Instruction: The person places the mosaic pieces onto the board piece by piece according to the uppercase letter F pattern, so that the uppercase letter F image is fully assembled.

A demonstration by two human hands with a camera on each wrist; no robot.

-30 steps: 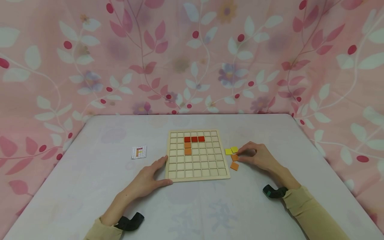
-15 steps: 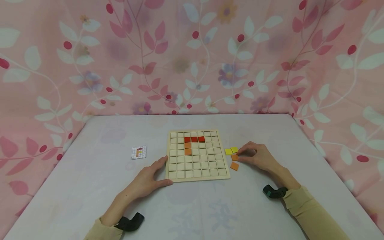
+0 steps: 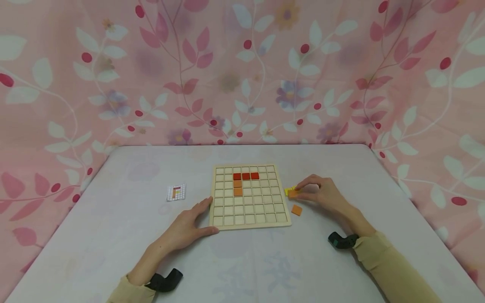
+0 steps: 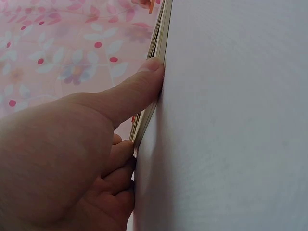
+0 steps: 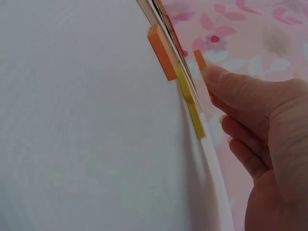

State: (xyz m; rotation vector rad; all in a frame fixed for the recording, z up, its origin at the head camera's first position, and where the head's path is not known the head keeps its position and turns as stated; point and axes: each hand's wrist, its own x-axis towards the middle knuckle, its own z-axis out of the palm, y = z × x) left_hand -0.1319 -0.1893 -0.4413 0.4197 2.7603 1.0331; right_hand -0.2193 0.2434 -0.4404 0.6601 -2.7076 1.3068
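My right hand [image 3: 325, 194] pinches an orange square tile [image 3: 293, 194] between thumb and fingertips, lifted off the table; in the right wrist view the orange tile [image 5: 199, 60] stands edge-on in the grip. Below it lie two yellow tiles [image 5: 196, 120], mostly covered in the head view. Another orange tile [image 3: 297, 210] lies nearer, beside the wooden grid board [image 3: 254, 219]. With fairly straight fingers, my left hand [image 3: 185, 229] touches the board's left side and near edge at the corner. On the board, three red tiles [image 3: 246, 176] form a row, with two orange tiles [image 3: 237, 187] below the leftmost.
A small pattern card [image 3: 176, 192] with a coloured grid lies left of the board on the white-covered table [image 3: 242, 261]. A pink floral cloth [image 3: 242, 84] hangs behind the table and along its sides.
My right hand has lifted the orange tile from the table and moved it slightly left and away, over the yellow tiles. The left hand and board have stayed in place.
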